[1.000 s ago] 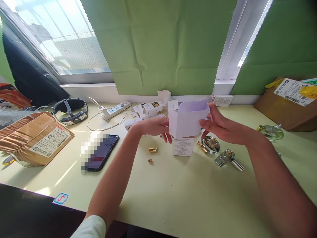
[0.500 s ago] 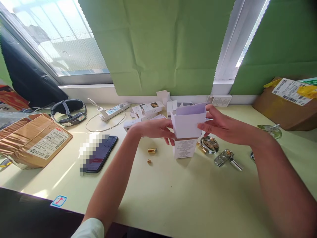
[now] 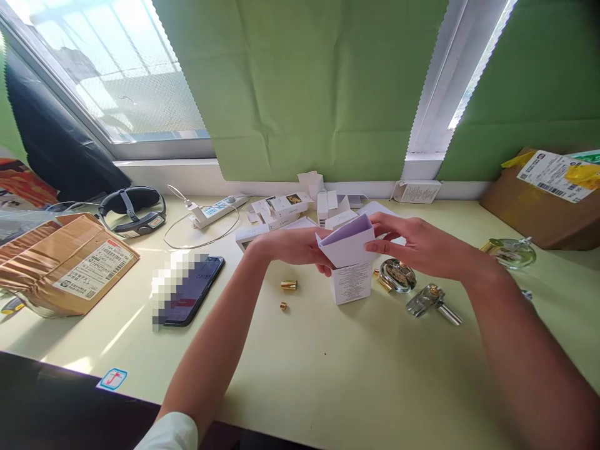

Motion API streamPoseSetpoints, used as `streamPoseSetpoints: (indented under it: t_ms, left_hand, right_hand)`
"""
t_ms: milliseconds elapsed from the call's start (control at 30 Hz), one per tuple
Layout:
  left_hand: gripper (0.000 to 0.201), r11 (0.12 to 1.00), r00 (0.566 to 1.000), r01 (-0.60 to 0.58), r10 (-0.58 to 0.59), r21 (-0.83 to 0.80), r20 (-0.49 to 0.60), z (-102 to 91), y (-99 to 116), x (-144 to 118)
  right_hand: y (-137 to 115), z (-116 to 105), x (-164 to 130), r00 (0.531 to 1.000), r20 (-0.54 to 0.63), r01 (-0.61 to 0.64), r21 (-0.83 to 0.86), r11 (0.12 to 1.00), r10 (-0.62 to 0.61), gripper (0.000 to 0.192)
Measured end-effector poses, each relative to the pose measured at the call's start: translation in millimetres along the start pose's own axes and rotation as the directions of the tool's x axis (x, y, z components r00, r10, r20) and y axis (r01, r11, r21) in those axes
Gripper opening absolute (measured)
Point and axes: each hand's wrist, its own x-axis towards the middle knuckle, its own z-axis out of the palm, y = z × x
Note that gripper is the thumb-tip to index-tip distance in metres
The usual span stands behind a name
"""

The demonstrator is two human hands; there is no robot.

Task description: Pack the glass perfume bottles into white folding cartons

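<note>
Printed box (image 3: 352, 284) upright on the table (image 3: 323, 394), centre of the scene, far of the bare near edge; white card sleeve (image 3: 349, 247) just above its mouth, leaning, left end higher in the gap; whether its lower edge is inside the mouth cannot be told. Right hand (image 3: 396, 240) pinches the sleeve's right side, thumb on the near face, other fingers behind; probably held by the side so the mouth and lower edge stay free to line up. Left hand (image 3: 304, 247) reaches in from the left at the mouth, fingertips partly behind card; probably there to steady the box, though whether it is clamped on anything I cannot tell.

Loose parts lie either side, likely to leave the middle for the box: gold cap (image 3: 289, 285) and small gold ring (image 3: 284, 306) to the left; round bottle (image 3: 397, 275) and clear bottle (image 3: 423, 300) to the right, silver cap (image 3: 450, 313) beside the latter; white cartons (image 3: 287, 206) heaped at the far side, seemingly out of the way.

Against a second ago: sleeve lower and more tilted; right hand further left; box slightly nearer and to the right; gold cap, ring and bottles as they were.
</note>
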Motion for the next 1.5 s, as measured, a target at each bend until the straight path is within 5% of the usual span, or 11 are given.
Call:
streamPoseSetpoints:
  t_ms: [200, 533, 867, 1133, 1300, 1500]
  left_hand:
    - [0.012, 0.999, 1.0, -0.019, 0.018, 0.051, 0.011, -0.1, -3.6, 1.0]
    - [0.025, 0.999, 1.0, 0.001, -0.002, 0.049, 0.012, 1.1, -0.6, -1.8]
    - [0.027, 0.996, 1.0, -0.002, -0.001, 0.092, 0.029, -1.5, -1.8, -6.5]
    - [0.021, 0.983, 0.998, -0.057, 0.057, 0.175, 0.004, -6.4, -7.0, -4.0]
    - [0.034, 0.979, 0.994, -0.067, 0.081, 0.191, -0.068, -6.8, -8.3, -3.6]
    - [0.028, 0.984, 0.996, -0.047, 0.06, 0.173, -0.072, -6.7, -5.9, -4.8]
  right_hand:
    - [7.8, -0.5, 2.4, 0.997, -0.072, 0.028, -0.092, 0.995, -0.035, 0.04]
    - [9.8, 2.6, 4.9, 0.993, -0.072, 0.092, 0.02, 0.996, -0.09, 0.028]
    - [15.2, 4.9, 9.3, 0.99, -0.09, 0.113, 0.065, 0.991, -0.107, 0.037]
    - [19.0, 2.1, 8.3, 0.996, -0.056, 0.066, 0.019, 0.998, -0.065, 0.034]
    - [18.2, -3.3, 2.9, 0.999, -0.031, -0.023, -0.045, 0.999, 0.021, 0.035]
    - [16.5, -7.5, 0.2, 0.993, 0.093, -0.084, 0.123, 0.989, 0.072, 0.042]
